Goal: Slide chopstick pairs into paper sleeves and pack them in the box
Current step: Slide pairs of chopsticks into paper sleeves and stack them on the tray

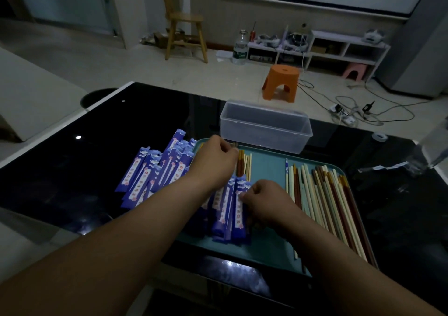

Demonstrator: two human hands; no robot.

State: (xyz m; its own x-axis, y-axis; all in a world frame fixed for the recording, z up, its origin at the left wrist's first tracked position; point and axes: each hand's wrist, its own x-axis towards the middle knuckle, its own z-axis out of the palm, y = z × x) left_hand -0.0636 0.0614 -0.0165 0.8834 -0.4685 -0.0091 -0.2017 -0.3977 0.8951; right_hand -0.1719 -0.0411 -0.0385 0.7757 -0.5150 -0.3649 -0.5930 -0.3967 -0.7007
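On the teal tray [266,168] lie several blue paper sleeves [228,209] with chopstick ends [244,164] sticking out of their far openings. My left hand [214,163] pinches the far ends of a chopstick pair above those sleeves. My right hand [263,200] pinches the mouth of one sleeve [240,214]. Loose chopsticks [324,194] in cream, brown and orange lie in a row on the tray's right side. A pile of empty blue sleeves [155,172] sits on the black table left of the tray. The clear plastic box [265,125] stands just beyond the tray; nothing shows inside it.
The black glass table [121,126] carries a crumpled clear wrapper [397,165] and a tape roll [379,136] at the right. Beyond the table, an orange stool [281,83], cables, a wooden chair [186,25] and a low white shelf stand on the floor.
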